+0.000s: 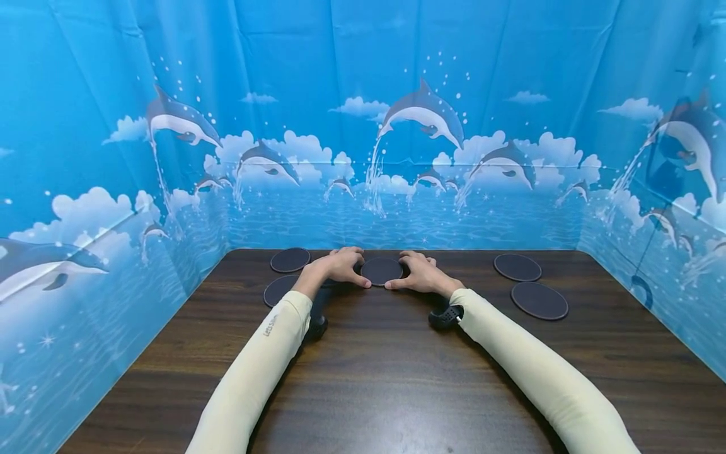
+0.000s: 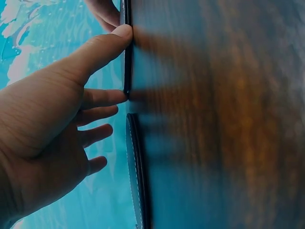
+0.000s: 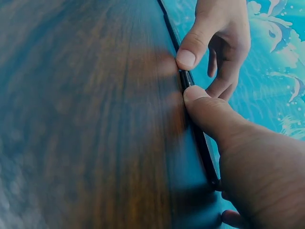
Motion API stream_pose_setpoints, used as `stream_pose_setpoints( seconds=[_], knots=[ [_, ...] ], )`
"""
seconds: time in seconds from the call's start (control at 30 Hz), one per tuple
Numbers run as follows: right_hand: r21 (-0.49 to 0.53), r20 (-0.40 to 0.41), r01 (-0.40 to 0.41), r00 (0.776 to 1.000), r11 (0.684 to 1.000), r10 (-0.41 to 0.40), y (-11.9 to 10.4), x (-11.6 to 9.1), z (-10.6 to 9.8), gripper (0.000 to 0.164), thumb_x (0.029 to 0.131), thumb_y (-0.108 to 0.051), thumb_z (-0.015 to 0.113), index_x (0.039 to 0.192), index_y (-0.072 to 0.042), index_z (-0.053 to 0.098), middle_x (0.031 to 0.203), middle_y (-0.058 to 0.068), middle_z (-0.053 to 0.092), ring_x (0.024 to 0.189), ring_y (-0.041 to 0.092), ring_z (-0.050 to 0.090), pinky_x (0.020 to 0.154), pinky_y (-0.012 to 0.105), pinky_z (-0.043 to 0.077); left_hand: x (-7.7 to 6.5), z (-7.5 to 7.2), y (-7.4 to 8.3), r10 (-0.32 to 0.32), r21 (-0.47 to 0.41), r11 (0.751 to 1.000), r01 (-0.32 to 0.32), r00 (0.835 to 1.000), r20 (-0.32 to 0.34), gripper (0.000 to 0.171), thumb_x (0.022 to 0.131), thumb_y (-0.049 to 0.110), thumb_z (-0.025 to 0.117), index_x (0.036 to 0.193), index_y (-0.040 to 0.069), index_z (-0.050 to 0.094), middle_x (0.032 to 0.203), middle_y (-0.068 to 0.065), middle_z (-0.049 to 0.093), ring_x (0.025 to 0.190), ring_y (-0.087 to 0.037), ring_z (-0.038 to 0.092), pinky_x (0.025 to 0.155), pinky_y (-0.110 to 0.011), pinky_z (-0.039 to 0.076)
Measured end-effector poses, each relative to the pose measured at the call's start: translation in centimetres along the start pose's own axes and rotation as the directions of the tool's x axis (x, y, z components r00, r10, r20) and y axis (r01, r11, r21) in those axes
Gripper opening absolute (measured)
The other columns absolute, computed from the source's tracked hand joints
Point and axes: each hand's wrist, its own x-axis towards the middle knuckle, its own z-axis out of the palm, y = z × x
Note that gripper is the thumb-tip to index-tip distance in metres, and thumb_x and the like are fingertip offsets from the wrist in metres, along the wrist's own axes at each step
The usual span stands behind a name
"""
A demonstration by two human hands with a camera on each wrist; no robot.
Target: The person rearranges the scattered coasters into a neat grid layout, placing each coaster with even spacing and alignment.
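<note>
A round, dark coaster [image 1: 382,271] lies near the back edge of the table, between the two hands. My left hand [image 1: 340,266] holds its left side, thumb at the front rim and index finger farther round the edge; the other fingers are spread apart in the left wrist view. From the right, my right hand [image 1: 421,273] grips the same coaster, its thumb [image 3: 196,95] on the near rim close to the left thumb. Seen edge-on in the right wrist view, the coaster [image 3: 204,150] looks thin and black. Some right fingertips are hidden behind it.
Two similar coasters, a back one [image 1: 290,260] and a nearer one [image 1: 278,291], lie left of the left hand. Two more, one farther [image 1: 518,267] and one nearer [image 1: 539,300], lie to the right. A blue dolphin-print curtain [image 1: 340,208] surrounds the brown wooden table [image 1: 374,378].
</note>
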Motion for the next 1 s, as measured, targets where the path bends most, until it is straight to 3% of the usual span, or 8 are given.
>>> stream_pose_setpoints(
  seconds=[0.27, 0.5, 0.73, 1.0],
  knots=[
    [0.027, -0.009, 0.016, 1.000, 1.000, -0.016, -0.2, -0.1, 0.1, 0.086, 0.085, -0.061, 0.076, 0.140, 0.003, 0.058, 0.157, 0.016, 0.039, 0.142, 0.035, 0.035, 0.108, 0.059, 0.023, 0.1, 0.4, -0.5, 0.008, -0.019, 1.000, -0.008, 1.000, -0.005, 0.070, 0.088, 0.057, 0.074, 0.136, 0.006, 0.063, 0.161, -0.011, 0.032, 0.147, -0.035, 0.027, 0.115, -0.058, 0.022],
    [0.039, -0.063, 0.030, 0.998, 0.999, -0.027, -0.5, 0.1, -0.6, 0.084, 0.081, -0.061, 0.079, 0.134, 0.002, 0.063, 0.153, 0.015, 0.045, 0.139, 0.034, 0.039, 0.108, 0.057, 0.022, -0.3, -0.4, -0.7, 0.034, -0.062, 0.997, -0.038, 0.997, -0.064, 0.064, 0.086, 0.057, 0.077, 0.128, 0.010, 0.068, 0.158, -0.009, 0.037, 0.145, -0.036, 0.030, 0.115, -0.060, 0.021],
    [-0.016, -0.102, 0.033, 0.994, 0.999, -0.034, -0.9, -0.9, -1.0, 0.090, 0.077, -0.070, 0.077, 0.132, 0.000, 0.065, 0.151, 0.015, 0.047, 0.140, 0.034, 0.038, 0.110, 0.059, 0.018, -0.8, -0.3, -0.6, 0.063, -0.085, 0.994, -0.071, 0.994, -0.088, 0.067, 0.083, 0.059, 0.078, 0.126, 0.010, 0.068, 0.157, -0.010, 0.038, 0.144, -0.035, 0.031, 0.114, -0.059, 0.022],
    [-0.062, -0.112, 0.059, 0.992, 0.996, -0.066, -1.9, -2.0, -1.3, 0.088, 0.076, -0.073, 0.075, 0.126, -0.001, 0.069, 0.151, 0.013, 0.047, 0.139, 0.032, 0.039, 0.108, 0.057, 0.021, -1.4, -0.6, -0.4, 0.098, -0.076, 0.991, -0.107, 0.989, -0.108, 0.058, 0.082, 0.058, 0.080, 0.116, 0.012, 0.069, 0.156, -0.011, 0.039, 0.144, -0.035, 0.030, 0.114, -0.061, 0.019]
  ],
)
